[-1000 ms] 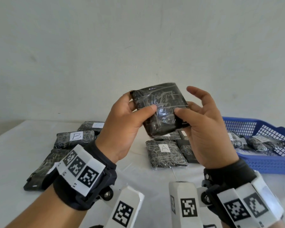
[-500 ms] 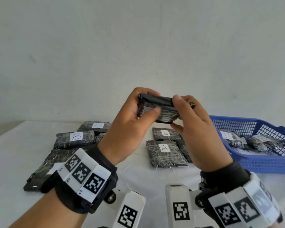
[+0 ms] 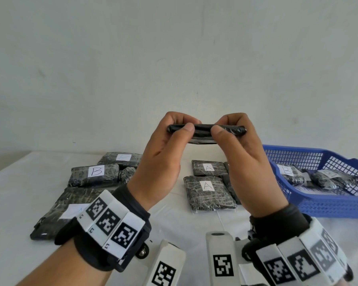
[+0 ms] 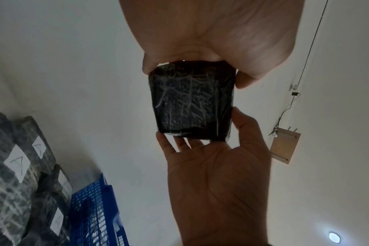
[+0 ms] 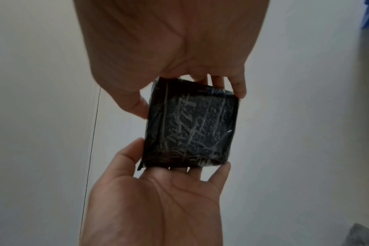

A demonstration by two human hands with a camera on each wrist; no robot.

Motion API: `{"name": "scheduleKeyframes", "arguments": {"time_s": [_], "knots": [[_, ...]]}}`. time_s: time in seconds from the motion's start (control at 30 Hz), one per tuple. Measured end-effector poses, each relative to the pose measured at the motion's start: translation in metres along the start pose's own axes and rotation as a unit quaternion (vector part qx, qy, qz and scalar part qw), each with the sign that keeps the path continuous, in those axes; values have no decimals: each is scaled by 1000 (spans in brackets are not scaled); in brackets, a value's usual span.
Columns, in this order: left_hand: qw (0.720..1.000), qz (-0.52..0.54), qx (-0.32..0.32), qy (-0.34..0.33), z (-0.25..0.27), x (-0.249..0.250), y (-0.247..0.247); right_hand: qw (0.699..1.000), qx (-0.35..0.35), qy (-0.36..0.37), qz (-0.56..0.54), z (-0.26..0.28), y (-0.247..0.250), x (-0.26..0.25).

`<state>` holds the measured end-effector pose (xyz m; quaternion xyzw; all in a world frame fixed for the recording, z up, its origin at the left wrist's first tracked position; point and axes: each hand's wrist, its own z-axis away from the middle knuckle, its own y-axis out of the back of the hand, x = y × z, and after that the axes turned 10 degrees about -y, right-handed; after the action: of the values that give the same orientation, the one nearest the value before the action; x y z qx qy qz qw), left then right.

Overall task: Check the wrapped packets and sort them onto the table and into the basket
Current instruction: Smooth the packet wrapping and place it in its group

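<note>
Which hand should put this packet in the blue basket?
Probably the right hand. Both hands pinch the packet, but the blue basket sits on the right side; the left hand is farther away.

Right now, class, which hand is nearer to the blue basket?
Right. The right hand is raised beside the basket's near-left corner, pinching the packet. The left hand pinches the packet's other end, farther left.

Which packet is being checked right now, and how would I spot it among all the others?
Look above the white table, in front of the bare wall. Both hands, left hand and right hand, pinch one black wrapped packet edge-on. It alone is off the table; no letter label shows on it.
</note>
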<state>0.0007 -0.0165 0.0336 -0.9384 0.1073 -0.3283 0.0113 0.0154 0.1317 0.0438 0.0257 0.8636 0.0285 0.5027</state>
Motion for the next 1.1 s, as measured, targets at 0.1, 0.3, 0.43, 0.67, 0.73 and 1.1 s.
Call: {"name": "scheduleKeyframes", "arguments": {"time_s": [0.1, 0.3, 0.43, 0.67, 0.73, 1.1], "knots": [[1000, 18, -2, 7, -2, 1, 3, 1000, -10, -26, -3, -1, 3, 2], [1000, 3, -7, 2, -2, -1, 6, 999, -46, 5, 16, -4, 10, 7], [1000, -9, -1, 6, -2, -4, 8, 998, -54, 5, 10, -5, 12, 8], [994, 40, 31, 93, -5, -5, 8, 1000, -23, -14, -1, -4, 10, 8], [983, 104, 68, 136, -7, -2, 7, 1000, -13, -6, 6, -3, 10, 10], [983, -14, 5, 184, -12, 11, 22, 964, -30, -49, 260, -3, 16, 12]]}}
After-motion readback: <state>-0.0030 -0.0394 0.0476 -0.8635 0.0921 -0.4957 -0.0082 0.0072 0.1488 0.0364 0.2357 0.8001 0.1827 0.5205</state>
